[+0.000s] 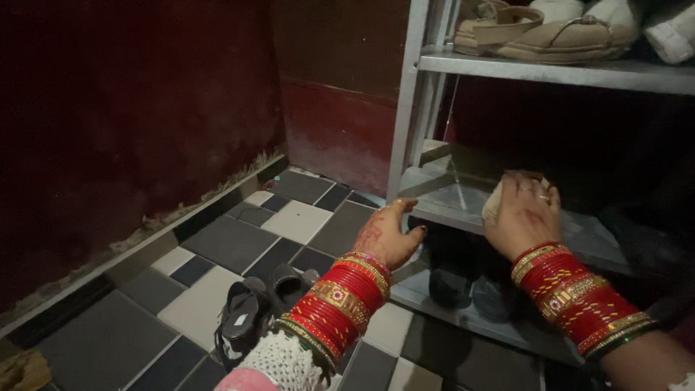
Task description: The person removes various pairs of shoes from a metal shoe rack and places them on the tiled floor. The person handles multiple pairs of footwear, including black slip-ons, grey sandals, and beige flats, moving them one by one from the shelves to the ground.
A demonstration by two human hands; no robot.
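Dim corner, dark red walls, checkered grey, black and white tiled floor [217,246]. Grey metal shoe rack [507,69] stands at right.

Right hand [523,213] is on the middle shelf [441,195], palm down over a pale cloth [494,203], fingers curled loosely around it; rings and a stack of red and gold bangles on the wrist. Cloth sits near the front edge of that shelf, mostly hidden under the hand. Could be a rag or a sponge, too dark and covered to say for sure.

Left hand [387,235] is braced at the front lip of the middle shelf, near the rack's upright post, thumb up against the edge, fingers folded, holding nothing. Same red bangles, white lace cuff below.

Top shelf carries beige sandals [536,32] and something white beside them. Bottom shelf [427,289] holds dark shoes [452,279], hard to make out in shadow. A pair of black sandals [250,311] lies on the tiles just left of the rack, near the left forearm.

Step in hand, by my read: wiping the middle shelf, cloth pressed flat, other hand steadying. The next move calls for sliding the cloth along the bare shelf surface with even pressure, keeping the left-hand brace so the light rack stays put.
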